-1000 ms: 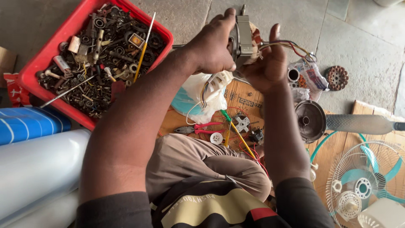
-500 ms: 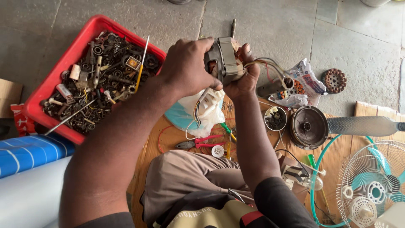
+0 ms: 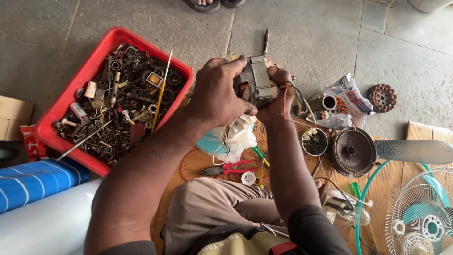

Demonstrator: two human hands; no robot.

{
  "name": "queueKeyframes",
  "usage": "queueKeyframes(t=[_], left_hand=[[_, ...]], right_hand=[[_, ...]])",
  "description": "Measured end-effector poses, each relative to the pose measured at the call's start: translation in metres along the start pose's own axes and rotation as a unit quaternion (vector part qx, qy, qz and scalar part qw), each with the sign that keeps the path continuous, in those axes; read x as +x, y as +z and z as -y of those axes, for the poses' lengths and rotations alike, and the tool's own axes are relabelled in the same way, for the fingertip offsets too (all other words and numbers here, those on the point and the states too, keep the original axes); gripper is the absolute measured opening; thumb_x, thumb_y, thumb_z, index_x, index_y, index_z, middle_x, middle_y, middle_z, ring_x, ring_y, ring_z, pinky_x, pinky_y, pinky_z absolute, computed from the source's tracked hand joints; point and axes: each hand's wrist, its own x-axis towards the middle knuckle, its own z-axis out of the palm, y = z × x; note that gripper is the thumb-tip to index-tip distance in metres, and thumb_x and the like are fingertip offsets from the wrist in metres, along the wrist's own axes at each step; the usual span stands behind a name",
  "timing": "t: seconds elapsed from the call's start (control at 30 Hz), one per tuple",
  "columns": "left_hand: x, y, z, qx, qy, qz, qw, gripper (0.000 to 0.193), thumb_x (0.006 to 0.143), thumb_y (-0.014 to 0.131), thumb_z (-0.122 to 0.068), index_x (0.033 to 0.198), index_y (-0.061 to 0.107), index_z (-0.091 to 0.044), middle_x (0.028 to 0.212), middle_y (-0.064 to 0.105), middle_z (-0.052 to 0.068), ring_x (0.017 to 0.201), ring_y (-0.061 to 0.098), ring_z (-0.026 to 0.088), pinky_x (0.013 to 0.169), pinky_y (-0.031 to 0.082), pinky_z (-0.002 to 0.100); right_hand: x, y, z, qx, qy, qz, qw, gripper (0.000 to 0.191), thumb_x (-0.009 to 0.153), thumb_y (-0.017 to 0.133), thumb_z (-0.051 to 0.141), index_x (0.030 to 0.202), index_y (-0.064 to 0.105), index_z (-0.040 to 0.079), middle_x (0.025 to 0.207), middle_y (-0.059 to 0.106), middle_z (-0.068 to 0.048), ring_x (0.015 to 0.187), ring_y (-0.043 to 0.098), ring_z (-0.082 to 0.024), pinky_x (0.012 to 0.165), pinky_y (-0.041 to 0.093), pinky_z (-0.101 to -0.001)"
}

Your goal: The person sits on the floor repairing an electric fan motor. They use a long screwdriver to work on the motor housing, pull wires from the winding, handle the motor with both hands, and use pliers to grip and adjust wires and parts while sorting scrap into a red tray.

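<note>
Both of my hands hold a small electric motor with a grey laminated core and copper windings, raised above the floor in the middle of the view. My left hand wraps over its left side from above. My right hand grips its right side, where coloured wires trail off. A white plastic bag with wires hangs just below the motor.
A red tray full of metal parts and a yellow-handled screwdriver sits at left. Red-handled pliers, a round metal housing, a small cup of parts, a fan grille, a fan blade and a blue-striped roll lie around. Someone's sandalled feet stand at the top edge.
The motor and both hands have shifted lower and left in the view as the camera tilted; the grip on the motor stays the same.
</note>
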Motion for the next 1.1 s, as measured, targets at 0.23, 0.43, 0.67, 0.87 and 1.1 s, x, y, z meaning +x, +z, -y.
queueKeyframes(t=[0.23,0.43,0.67,0.87,1.1], left_hand=[[-0.007,-0.002,0.002,-0.026,0.011,0.007,1.000,0.104,0.048,0.103,-0.027,0.136,0.058,0.009,0.115,0.069,0.024,0.113,0.064,0.037,0.100,0.050,0.044],[-0.007,-0.001,0.001,-0.029,0.000,0.005,1.000,0.106,0.047,0.103,-0.027,0.137,0.057,0.007,0.114,0.070,0.022,0.113,0.062,0.036,0.100,0.049,0.044],[-0.006,0.000,0.002,-0.029,0.016,-0.001,0.999,0.104,0.048,0.103,-0.025,0.136,0.058,0.010,0.116,0.070,0.025,0.113,0.063,0.038,0.101,0.048,0.045],[0.005,-0.007,0.006,0.003,0.052,0.020,0.998,0.104,0.049,0.105,-0.025,0.135,0.058,0.011,0.116,0.070,0.028,0.112,0.066,0.041,0.102,0.048,0.047],[0.009,-0.005,0.005,0.021,-0.017,0.109,0.994,0.102,0.051,0.100,-0.019,0.139,0.054,0.007,0.122,0.068,0.027,0.117,0.064,0.040,0.103,0.048,0.043]], right_hand=[[0.000,-0.001,0.009,-0.029,0.039,-0.045,0.998,0.030,0.091,0.058,0.020,0.117,0.066,0.007,0.110,0.071,-0.011,0.100,0.070,-0.031,0.092,0.060,-0.0510],[0.002,0.001,0.016,-0.035,0.078,0.017,0.996,0.032,0.093,0.055,0.021,0.119,0.066,0.004,0.113,0.071,-0.013,0.101,0.070,-0.032,0.094,0.059,-0.0490],[-0.003,-0.016,-0.002,-0.031,-0.028,0.001,0.999,0.037,0.097,0.056,0.024,0.129,0.063,0.005,0.120,0.069,-0.012,0.107,0.069,-0.030,0.095,0.059,-0.0477],[-0.003,-0.016,0.001,-0.060,-0.021,0.060,0.996,0.039,0.099,0.058,0.031,0.131,0.061,0.009,0.123,0.069,-0.009,0.114,0.068,-0.029,0.099,0.058,-0.0490],[-0.040,-0.006,0.016,0.051,-0.021,0.052,0.997,0.061,0.107,0.050,0.055,0.135,0.059,0.002,0.129,0.068,-0.012,0.124,0.064,-0.028,0.114,0.049,-0.0463]])
